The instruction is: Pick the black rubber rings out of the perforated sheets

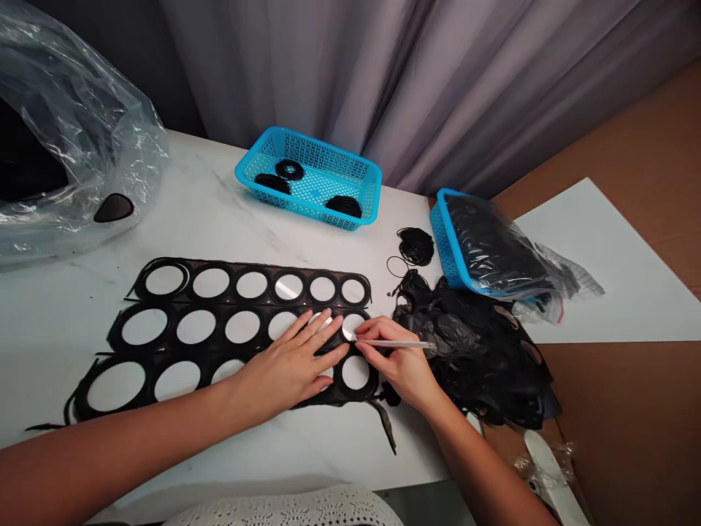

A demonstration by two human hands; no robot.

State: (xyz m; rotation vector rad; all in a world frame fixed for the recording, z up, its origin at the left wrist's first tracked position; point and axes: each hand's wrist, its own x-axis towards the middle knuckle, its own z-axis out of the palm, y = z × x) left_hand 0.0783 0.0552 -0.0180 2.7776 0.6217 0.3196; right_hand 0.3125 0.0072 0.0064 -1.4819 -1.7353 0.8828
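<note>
Three black strips point(230, 343) with rows of round holes edged by black rings lie on the white table. Pale surface shows through the holes. My left hand point(299, 358) rests flat on the middle and lower strips, fingers spread, hiding a few of the holes. A slim, pale, pointed tool point(394, 343), perhaps tweezers, is pinched in my right hand point(402, 365). Its tip touches or nearly touches the ring at the right end of the middle strip. Beside my right hand sits a heap of black perforated scraps point(482, 358).
A blue basket point(312, 212) holding black ring bundles stands at the back. Another blue basket point(446, 237) carries a plastic bag point(493, 248) of black material. A black cord bundle point(415, 246) lies between them. A large clear bag point(120, 124) stands at the left.
</note>
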